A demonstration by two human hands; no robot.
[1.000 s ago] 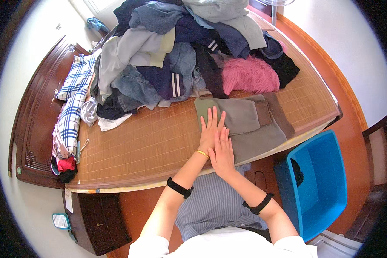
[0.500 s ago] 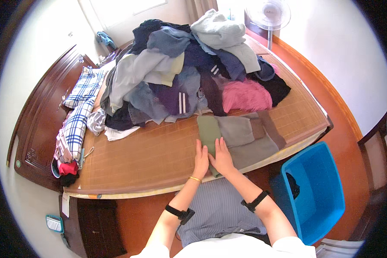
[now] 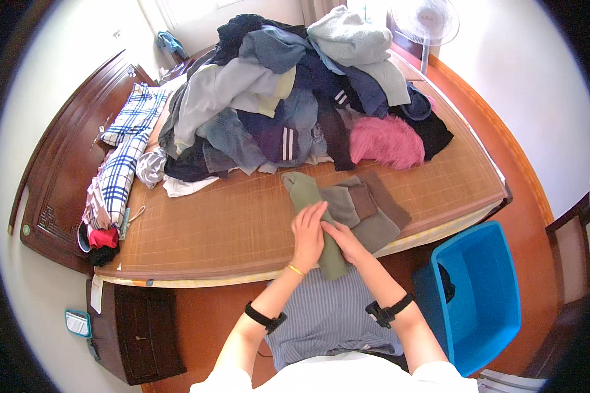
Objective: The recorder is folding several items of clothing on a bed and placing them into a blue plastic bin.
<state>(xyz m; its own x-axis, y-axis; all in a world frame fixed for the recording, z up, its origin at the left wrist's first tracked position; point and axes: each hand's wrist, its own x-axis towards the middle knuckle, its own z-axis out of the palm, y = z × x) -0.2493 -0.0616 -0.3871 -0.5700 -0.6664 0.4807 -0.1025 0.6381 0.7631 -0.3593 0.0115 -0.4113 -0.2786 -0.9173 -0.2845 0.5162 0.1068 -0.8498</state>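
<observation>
A grey-green garment (image 3: 335,261) lies partly rolled at the bed's front edge, its olive roll slanting toward me. Its flat grey end, with a brown band (image 3: 385,200), spreads to the right. My left hand (image 3: 308,230) lies across the roll, with its fingers bent over the top. My right hand (image 3: 345,242) presses against the roll's right side, close to the left hand; its fingertips are partly hidden. Both hands are closed around the roll. Its near end hangs over the bed edge, above striped cloth (image 3: 328,321) at my lap.
A large heap of clothes (image 3: 255,98) covers the far part of the bed (image 3: 210,242), with a fluffy pink piece (image 3: 387,141) at its right. Checked bedding (image 3: 119,183) lies at the left. A blue tub (image 3: 485,314) stands on the floor at right, below a distant fan (image 3: 426,19).
My hands have gone from lying flat on the green part to closing round it. The green part is now a thicker, slanted roll, and its grey end has shifted left and turned.
</observation>
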